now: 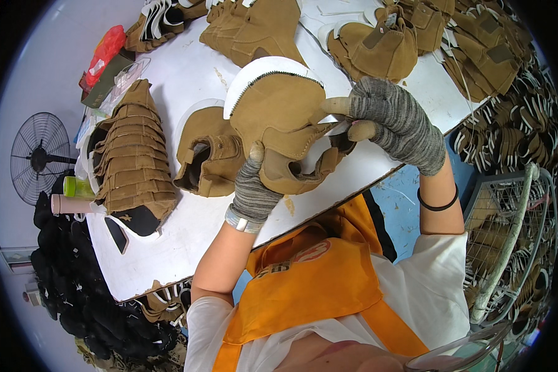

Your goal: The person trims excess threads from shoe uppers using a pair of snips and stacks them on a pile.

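Observation:
A tan suede shoe upper (279, 108) with a white toe edge and dark stitching is held up over the white table. My left hand (255, 191), in a grey fingerless glove, grips its lower left side, thumb on top. At its right side is my right hand (397, 121), gloved the same way. Between the right thumb and fingers shows a small shiny metal tool (332, 119) with a pointed end, close against the upper; its exact kind is hard to make out. Another tan upper (212, 149) lies on the table just left of the held one.
A row of nested tan uppers (136, 158) stands on the white table (186, 248) at the left. More uppers (378, 53) are piled along the far side. A wire cart (508, 229) holds further pieces at the right. A black fan (40, 155) stands beyond the left edge.

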A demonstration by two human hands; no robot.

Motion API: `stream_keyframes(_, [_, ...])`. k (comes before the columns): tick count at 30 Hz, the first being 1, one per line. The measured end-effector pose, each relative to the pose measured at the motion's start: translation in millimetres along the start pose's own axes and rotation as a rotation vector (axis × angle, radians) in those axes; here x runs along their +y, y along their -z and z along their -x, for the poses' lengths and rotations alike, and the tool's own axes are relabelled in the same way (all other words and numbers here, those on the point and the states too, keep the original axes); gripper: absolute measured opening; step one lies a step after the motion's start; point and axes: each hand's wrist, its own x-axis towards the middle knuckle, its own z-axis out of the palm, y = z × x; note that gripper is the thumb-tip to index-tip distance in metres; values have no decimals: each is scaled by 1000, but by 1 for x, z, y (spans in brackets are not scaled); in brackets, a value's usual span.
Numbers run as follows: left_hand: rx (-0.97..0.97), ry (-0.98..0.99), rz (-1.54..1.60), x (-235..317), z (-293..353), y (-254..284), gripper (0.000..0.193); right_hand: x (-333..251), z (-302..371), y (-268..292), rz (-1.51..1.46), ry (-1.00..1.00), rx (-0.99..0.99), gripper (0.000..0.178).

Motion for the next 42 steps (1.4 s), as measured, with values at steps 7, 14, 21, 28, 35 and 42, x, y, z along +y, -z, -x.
stream_keyframes(7, [-187,13,405,-4,-1,16,60,10,6,-2,-73,-85,22,54])
stream_keyframes(14, [66,-13,55,-1,0,1,84,19,9,5,-59,-72,-57,50])
stream_keyframes(21, [50,-29,67,-1,0,7,87,10,-2,7,-77,-40,-106,46])
stream_keyframes(28, [71,-51,8,-2,-1,1,87,10,1,4,-149,-87,-78,45])
stream_keyframes(35, [65,-46,6,-1,1,-3,85,10,3,5,-217,-110,-6,43])
stream_keyframes(42, [39,-22,10,1,0,-6,96,4,6,5,-290,-267,144,45])
